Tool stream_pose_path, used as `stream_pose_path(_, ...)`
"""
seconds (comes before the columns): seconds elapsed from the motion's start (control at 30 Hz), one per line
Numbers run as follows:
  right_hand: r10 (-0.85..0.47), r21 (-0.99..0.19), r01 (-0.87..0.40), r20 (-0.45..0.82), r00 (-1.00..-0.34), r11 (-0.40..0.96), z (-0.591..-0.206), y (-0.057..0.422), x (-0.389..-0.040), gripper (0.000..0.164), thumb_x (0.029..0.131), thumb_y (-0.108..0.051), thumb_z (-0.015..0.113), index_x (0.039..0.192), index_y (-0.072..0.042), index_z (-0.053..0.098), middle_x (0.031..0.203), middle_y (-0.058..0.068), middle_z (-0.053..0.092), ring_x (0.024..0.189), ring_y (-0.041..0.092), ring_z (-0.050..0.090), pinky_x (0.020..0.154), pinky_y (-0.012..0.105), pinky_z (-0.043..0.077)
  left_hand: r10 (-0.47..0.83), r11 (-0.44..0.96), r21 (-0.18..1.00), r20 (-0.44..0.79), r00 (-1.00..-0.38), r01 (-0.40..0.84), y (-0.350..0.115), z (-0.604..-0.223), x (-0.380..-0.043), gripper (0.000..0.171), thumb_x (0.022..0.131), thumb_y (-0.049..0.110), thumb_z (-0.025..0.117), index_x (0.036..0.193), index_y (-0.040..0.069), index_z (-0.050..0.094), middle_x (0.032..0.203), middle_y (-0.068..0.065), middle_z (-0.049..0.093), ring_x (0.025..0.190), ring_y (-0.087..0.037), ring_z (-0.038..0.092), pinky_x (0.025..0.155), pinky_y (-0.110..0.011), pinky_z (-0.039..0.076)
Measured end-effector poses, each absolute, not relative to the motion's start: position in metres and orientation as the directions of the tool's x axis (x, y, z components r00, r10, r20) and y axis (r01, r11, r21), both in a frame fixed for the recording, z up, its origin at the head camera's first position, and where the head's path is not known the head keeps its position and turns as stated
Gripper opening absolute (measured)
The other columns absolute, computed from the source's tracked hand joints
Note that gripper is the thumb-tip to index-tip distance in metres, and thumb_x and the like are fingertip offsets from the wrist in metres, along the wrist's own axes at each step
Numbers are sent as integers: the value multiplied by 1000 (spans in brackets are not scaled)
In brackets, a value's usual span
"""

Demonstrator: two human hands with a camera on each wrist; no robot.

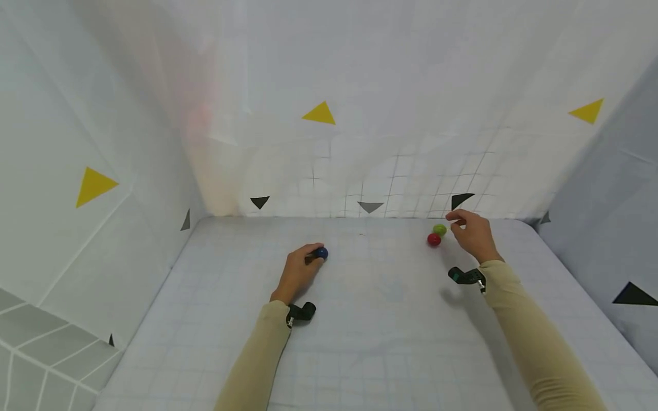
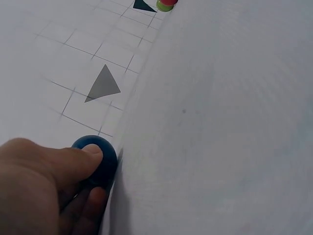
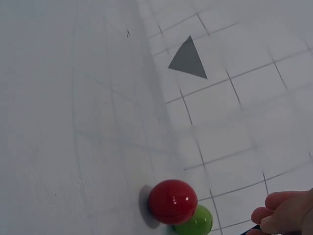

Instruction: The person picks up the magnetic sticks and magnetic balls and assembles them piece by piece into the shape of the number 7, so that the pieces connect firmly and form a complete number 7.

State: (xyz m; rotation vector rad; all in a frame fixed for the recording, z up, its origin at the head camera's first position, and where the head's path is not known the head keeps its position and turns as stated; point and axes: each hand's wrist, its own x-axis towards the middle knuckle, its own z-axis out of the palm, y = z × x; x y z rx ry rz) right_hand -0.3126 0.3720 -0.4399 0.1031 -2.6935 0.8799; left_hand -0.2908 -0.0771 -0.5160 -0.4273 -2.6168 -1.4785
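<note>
My left hand [image 1: 300, 269] pinches a blue ball [image 1: 322, 253] between thumb and fingers, low over the white surface left of the middle. In the left wrist view the thumb lies across the blue ball [image 2: 108, 164], covering part of it. On the right, my right hand [image 1: 474, 235] hovers just beside a shiny green ball [image 1: 439, 229] and a red ball [image 1: 434, 240]. Its fingers are loosely bent, with no ball between them. The red ball [image 3: 172, 201] partly hides the green ball [image 3: 195, 223] in the right wrist view.
A white table [image 1: 360, 354] with faint grid lines fills the foreground. Behind it rises a white sheet wall [image 1: 411, 68] with yellow and dark triangles. Side walls stand left and right. Each wrist carries a small black camera [image 1: 303, 312].
</note>
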Motion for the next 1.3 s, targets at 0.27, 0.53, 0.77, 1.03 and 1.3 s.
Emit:
stream_pose_path(0.27,87,-567,-58,225,-970,822,-452,395,-323,32,97,4,52,127,7,64,123,31,64,108,46,58,82,56,52,187,478,829,228,-956,291,-77,-517,-291,40,100,9,72,139,14,67,139,-7,64,116,-21,65,102,-39,51)
stream_pose_path(0.53,172,-525,64,160,-972,849,-463,416,-323,36,95,-1,56,129,10,61,126,34,60,109,49,56,88,63,49,202,479,825,229,-952,300,-75,-518,-294,40,100,8,72,140,14,67,141,-7,63,118,-21,65,102,-37,51)
stream_pose_path(0.77,196,-500,116,112,-974,858,-473,423,-324,36,95,-3,60,128,12,60,121,36,60,106,50,57,86,63,51,196,497,819,218,-956,288,-78,-517,-293,41,100,10,72,140,17,66,140,-5,63,115,-19,65,101,-36,52)
stream_pose_path(1.03,162,-501,90,102,-982,861,-476,423,-324,34,97,-6,62,125,13,62,123,35,59,108,50,55,91,66,48,198,486,821,231,-953,300,-77,-516,-293,41,101,9,71,140,17,67,139,-5,63,116,-21,65,101,-39,52)
stream_pose_path(1.3,123,-431,72,92,-988,900,-483,419,-327,33,94,-8,67,118,14,62,108,30,63,98,45,56,85,62,49,203,483,825,221,-954,294,-76,-516,-291,39,101,10,71,138,21,68,138,-2,64,118,-18,63,102,-37,51)
